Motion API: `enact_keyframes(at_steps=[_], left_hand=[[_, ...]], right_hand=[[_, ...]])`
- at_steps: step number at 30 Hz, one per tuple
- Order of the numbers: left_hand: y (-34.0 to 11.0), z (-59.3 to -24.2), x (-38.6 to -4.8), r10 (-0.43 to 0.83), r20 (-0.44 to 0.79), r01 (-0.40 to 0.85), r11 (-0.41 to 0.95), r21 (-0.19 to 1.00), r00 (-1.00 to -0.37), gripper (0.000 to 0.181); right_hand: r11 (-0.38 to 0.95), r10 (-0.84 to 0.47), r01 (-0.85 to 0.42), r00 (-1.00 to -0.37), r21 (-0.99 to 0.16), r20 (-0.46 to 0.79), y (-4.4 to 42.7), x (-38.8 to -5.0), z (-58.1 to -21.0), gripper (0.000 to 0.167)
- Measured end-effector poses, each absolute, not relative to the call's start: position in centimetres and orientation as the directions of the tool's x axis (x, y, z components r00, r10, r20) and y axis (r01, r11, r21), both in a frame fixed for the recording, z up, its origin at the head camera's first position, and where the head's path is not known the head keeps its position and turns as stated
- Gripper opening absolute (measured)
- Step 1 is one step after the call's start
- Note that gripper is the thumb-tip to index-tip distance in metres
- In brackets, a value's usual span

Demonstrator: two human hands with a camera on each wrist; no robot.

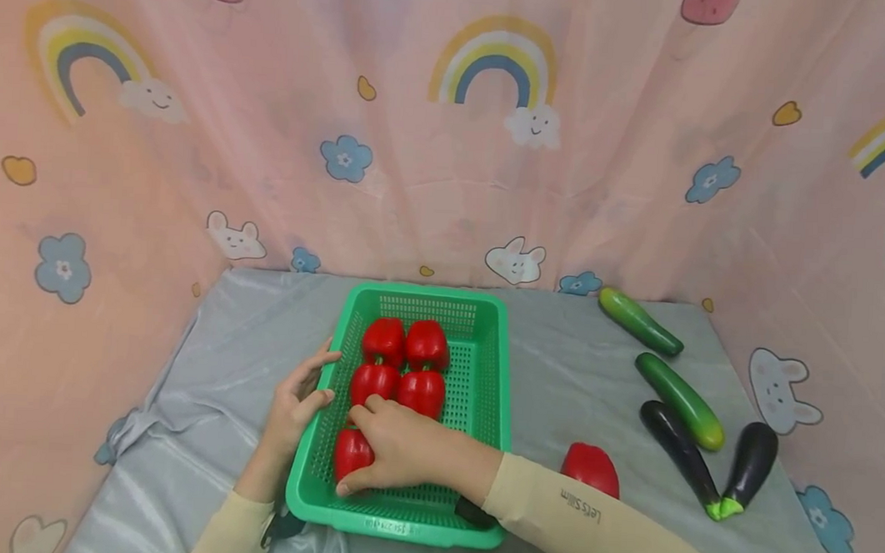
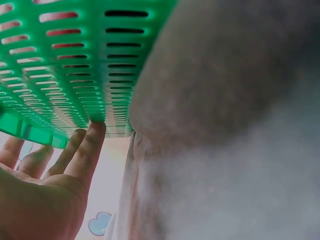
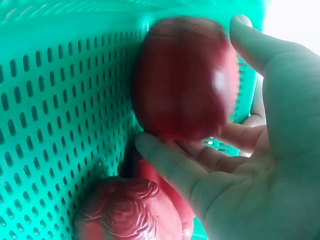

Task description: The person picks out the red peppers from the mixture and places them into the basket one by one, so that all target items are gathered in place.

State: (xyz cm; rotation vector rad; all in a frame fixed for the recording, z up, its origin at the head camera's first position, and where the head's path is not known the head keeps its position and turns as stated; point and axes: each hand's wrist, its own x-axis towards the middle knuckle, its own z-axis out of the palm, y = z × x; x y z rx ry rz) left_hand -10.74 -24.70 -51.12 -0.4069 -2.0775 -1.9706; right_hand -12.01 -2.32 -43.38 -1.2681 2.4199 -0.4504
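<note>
A green plastic basket [image 1: 392,528] with slotted walls stands on the table. Inside its front left corner my right hand [image 1: 413,449] holds a red bell pepper [image 1: 352,454], thumb on one side and fingers on the other. In the right wrist view the held pepper [image 3: 185,80] is beside the slotted wall, slightly blurred. Several more red bell peppers [image 1: 425,347] sit in two rows behind it, in the basket's left part. My left hand [image 1: 285,414] touches the basket's left side, its fingers fairly straight against the green wall in the left wrist view.
Another red bell pepper [image 1: 592,468] lies right of the basket, partly behind my right sleeve [image 1: 602,519]. Farther right are two green cucumbers [image 1: 639,322] and two dark eggplants [image 1: 679,452]. A grey cloth [image 1: 558,366] covers the table; a patterned pink curtain [image 1: 415,225] hangs around it.
</note>
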Motion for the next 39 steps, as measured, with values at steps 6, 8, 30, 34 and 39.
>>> enact_keyframes(at_steps=[6,8,30,34,39], left_hand=[[-24.6,-51.0,-10.7,0.021,0.393,0.393,0.046,0.918,-0.919,0.053],[-24.6,-51.0,-10.6,0.014,0.395,0.395,0.041,0.918,-0.919,0.053],[-24.7,-50.8,-10.5,-0.009,0.383,0.383,-0.035,0.923,-0.924,0.057],[-24.6,-50.7,-10.6,-0.013,0.379,0.379,-0.047,0.924,-0.925,0.058],[-24.5,-50.7,-10.8,-0.023,0.380,0.381,-0.065,0.922,-0.924,0.059]], right_hand=[[0.515,-0.850,-0.735,-0.504,-0.441,-0.153,-2.3,-12.1,-43.4,0.077],[0.518,-0.848,-0.733,-0.507,-0.440,-0.154,-2.3,-12.0,-43.3,0.073],[0.536,-0.839,-0.781,-0.533,-0.320,-0.105,-1.5,-11.6,-41.0,0.056],[0.534,-0.837,-0.782,-0.543,-0.321,-0.069,-1.2,-11.4,-40.4,0.055],[0.535,-0.827,-0.765,-0.561,-0.359,-0.036,-0.6,-11.4,-39.5,0.050]])
